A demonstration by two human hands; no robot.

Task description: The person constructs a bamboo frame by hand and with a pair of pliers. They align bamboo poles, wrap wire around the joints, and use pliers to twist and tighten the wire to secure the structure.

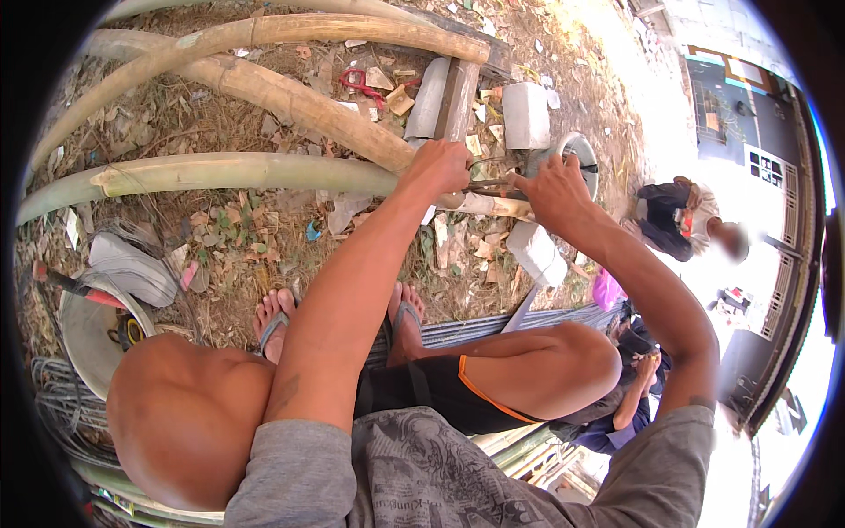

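My left hand is closed beside the end of a dark wooden plank; what its fingers hold is mostly hidden. My right hand grips a dark, thin metal tool that lies across the end of a pale bamboo piece, between my two hands. A thin bent wire or rod shows near my left fingers. A grey bucket sits just behind my right fingers. Long curved bamboo poles lie on the littered ground to the left of my hands.
Concrete blocks lie near my hands. A bucket with tools and coiled wire is at left. Steel rods lie under my leg. A person crouches at right; another person's arm shows below.
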